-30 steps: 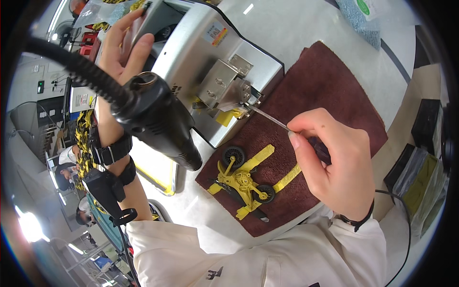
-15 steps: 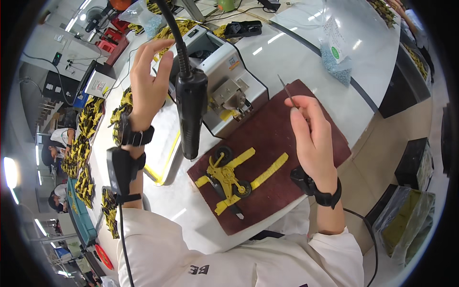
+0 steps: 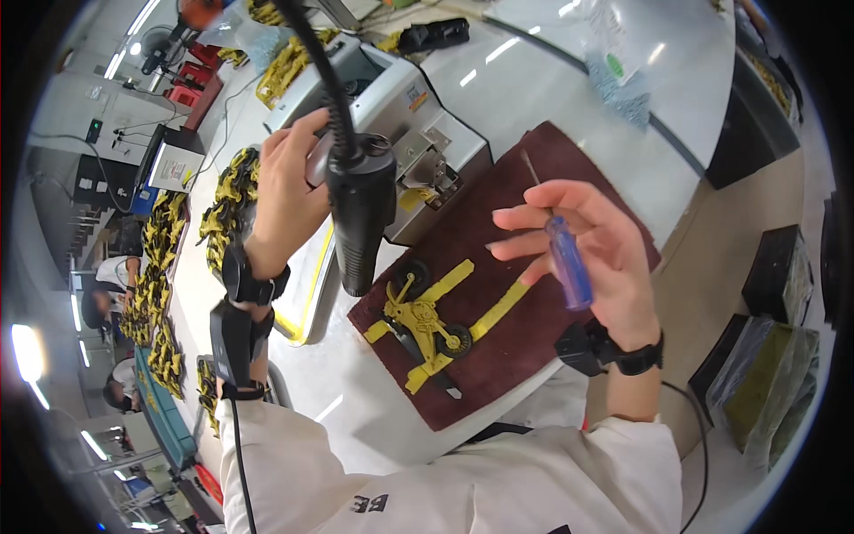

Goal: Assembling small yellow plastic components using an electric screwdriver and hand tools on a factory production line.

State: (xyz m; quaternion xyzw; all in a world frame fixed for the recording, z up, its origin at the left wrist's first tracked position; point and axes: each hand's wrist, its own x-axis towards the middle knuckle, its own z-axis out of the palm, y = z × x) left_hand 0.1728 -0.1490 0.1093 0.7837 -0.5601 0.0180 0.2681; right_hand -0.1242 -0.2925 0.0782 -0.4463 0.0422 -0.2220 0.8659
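Observation:
My left hand [image 3: 292, 182] is beside a black electric screwdriver [image 3: 360, 227] hanging on a flexible cord. Its fingers curve toward the tool, and their tips are partly hidden behind it, so I cannot tell whether they grip it. In my right hand [image 3: 596, 245] is a screwdriver with a translucent blue-purple handle [image 3: 567, 262], shaft pointing up and away, some fingers spread. Below lies a yellow toy motorcycle [image 3: 425, 325] with black wheels, on a maroon cloth [image 3: 507, 356]. Strips of yellow tape [image 3: 500, 311] run across that cloth.
A grey-white box-shaped machine [image 3: 391, 116] stands behind the cloth. Piles of yellow-and-black parts [image 3: 231, 205] lie on the left. A bag of pale blue pellets [image 3: 618, 93] sits far right. Dark crates [image 3: 778, 276] are on the floor at right. Other people work at far left.
My left hand has moved down and right toward the hanging electric screwdriver, fingers more curved. My right hand has turned and spread its fingers, bringing the screwdriver's blue-purple handle into sight.

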